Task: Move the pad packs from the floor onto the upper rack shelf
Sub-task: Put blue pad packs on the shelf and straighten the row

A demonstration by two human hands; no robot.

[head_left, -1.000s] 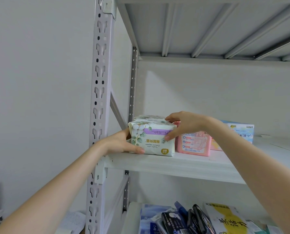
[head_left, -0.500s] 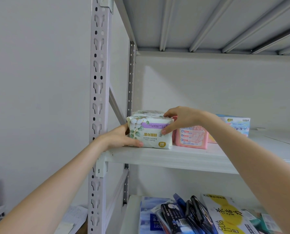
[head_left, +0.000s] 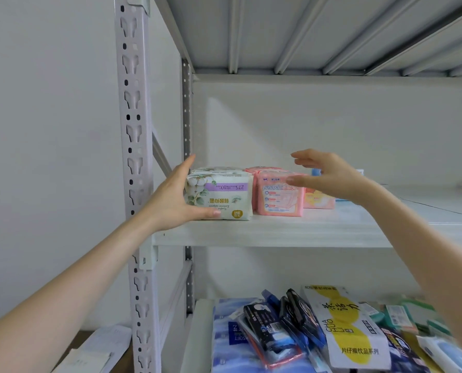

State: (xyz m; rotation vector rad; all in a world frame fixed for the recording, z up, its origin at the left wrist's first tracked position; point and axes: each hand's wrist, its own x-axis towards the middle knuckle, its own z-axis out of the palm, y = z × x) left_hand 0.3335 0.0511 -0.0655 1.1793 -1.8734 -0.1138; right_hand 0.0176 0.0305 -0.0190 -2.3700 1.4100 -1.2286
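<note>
The left hand (head_left: 174, 201) lies against the left end of the white floral pad pack (head_left: 221, 196). Its palm touches that end, its thumb runs along the pack's lower front edge, and its fingers (head_left: 188, 164) stretch straight up toward 12 o'clock past the rear corner, spread rather than closed round anything. The pack sits at the hand's 3 o'clock, flat on the upper rack shelf (head_left: 318, 231) near the left front corner, with its print upside down.

The right hand (head_left: 329, 176) hovers with fingers and thumb spread wide apart, holding nothing. It is in front of and just above the pink pad pack (head_left: 277, 199), whose middle lies at about the hand's 8 o'clock; no contact between the two shows. The pink pad pack stands just beside the white one, at its 3 o'clock, and whether they touch cannot be told. A pale pink and yellow pack (head_left: 318, 201) sits at 3 o'clock of the pink one, partly hidden by the right wrist.

The grey slotted rack upright (head_left: 135, 157) rises at 9 o'clock of the left hand. At 6 o'clock, the lower shelf (head_left: 200, 332) holds a jumble of packaged goods.
</note>
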